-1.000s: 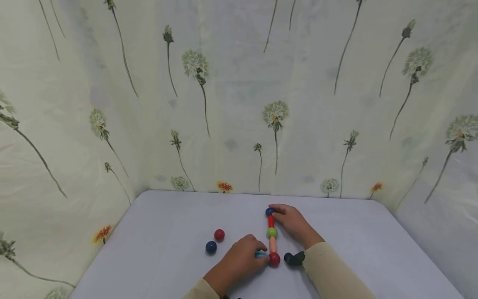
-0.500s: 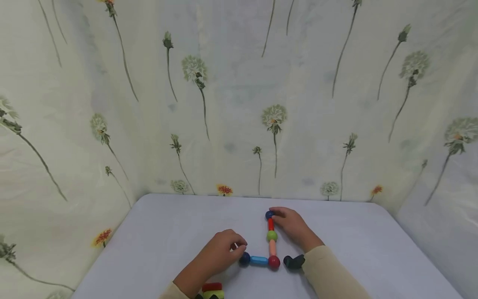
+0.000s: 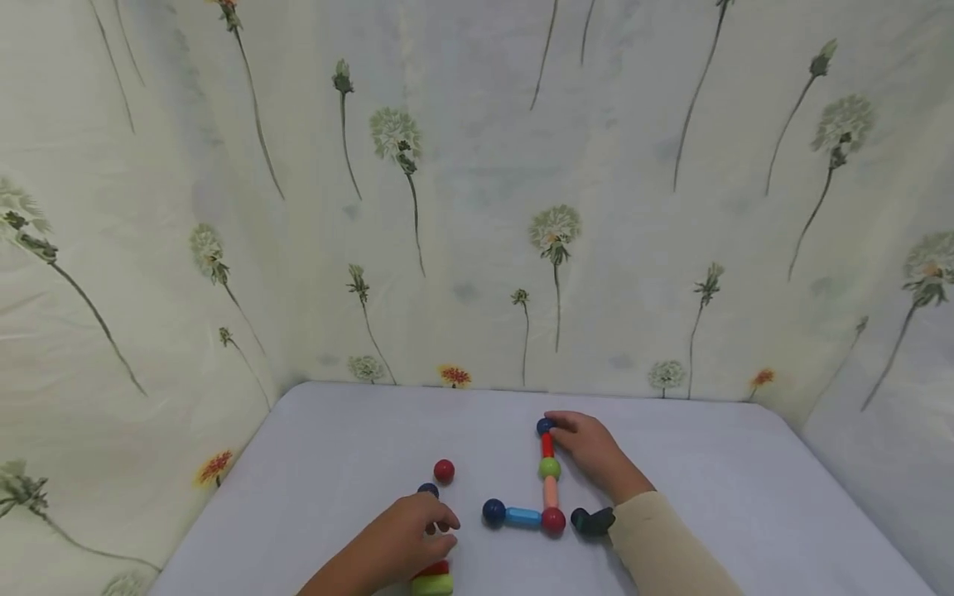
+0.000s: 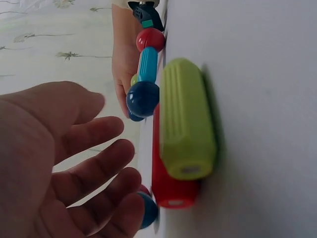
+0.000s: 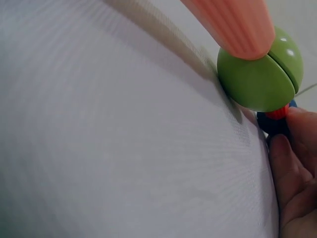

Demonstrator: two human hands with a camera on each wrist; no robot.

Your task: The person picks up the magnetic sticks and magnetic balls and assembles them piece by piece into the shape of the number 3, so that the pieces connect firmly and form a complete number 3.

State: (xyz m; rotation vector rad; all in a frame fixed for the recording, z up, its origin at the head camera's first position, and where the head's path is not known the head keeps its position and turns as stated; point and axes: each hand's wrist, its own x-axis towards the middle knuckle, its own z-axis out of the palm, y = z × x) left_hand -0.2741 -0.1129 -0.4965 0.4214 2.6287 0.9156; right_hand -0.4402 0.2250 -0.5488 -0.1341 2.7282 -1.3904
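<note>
My head view gives me the whole L-shaped chain of glossy balls and ribbed plastic-looking rods [image 3: 551, 494] on the white table [image 3: 358, 439]. At its far end, the right hand [image 3: 592, 451] pinches a glossy dark-blue ball [image 3: 544, 426] between thumb and fingers. The left hand [image 3: 406, 534] is empty, fingers loosely spread, over the near-left part.

Only my left wrist view shows the chunky yellow-green rod [image 4: 185, 119] nearly whole, lying against a loose red rod [image 4: 171, 186]; from the head, that hand partly covers both. Only my right wrist view picks out the groove round the green ball [image 5: 260, 74].

There, the peach rod [image 5: 233, 25] is cut off at the top, the chain's red rod [image 5: 277, 112] mostly hides behind the green ball, and the right hand runs off the edge. From above, the left hand partly covers a loose dark-blue ball [image 3: 428, 488], near a loose red ball [image 3: 444, 471].

I count six balls: three dark-blue, two red, one green. Rods number five: two red, one peach, one light-blue, one yellow-green.
</note>
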